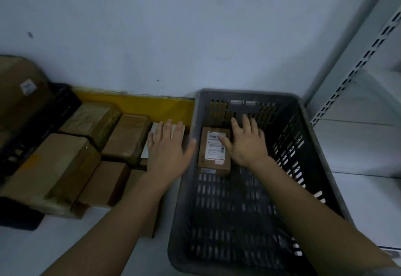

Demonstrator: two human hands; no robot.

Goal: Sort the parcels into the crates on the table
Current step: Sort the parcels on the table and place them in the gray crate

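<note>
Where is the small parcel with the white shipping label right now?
In the head view, the labelled parcel lies flat inside the grey crate, near its far-left corner, with the right hand open beside it, thumb on the label.

grey crate (308, 152) floor mostly free around one small parcel (213, 153), packed boxes (91, 156) crowding the left

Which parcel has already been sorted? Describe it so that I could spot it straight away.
Find the big grey slotted crate on the right of the table. Near its far end lies one small brown cardboard parcel, just left of the right hand. It is the only parcel inside this crate, and it carries a white shipping label with barcodes on top; the other brown boxes lie outside, to the crate's left.
</note>
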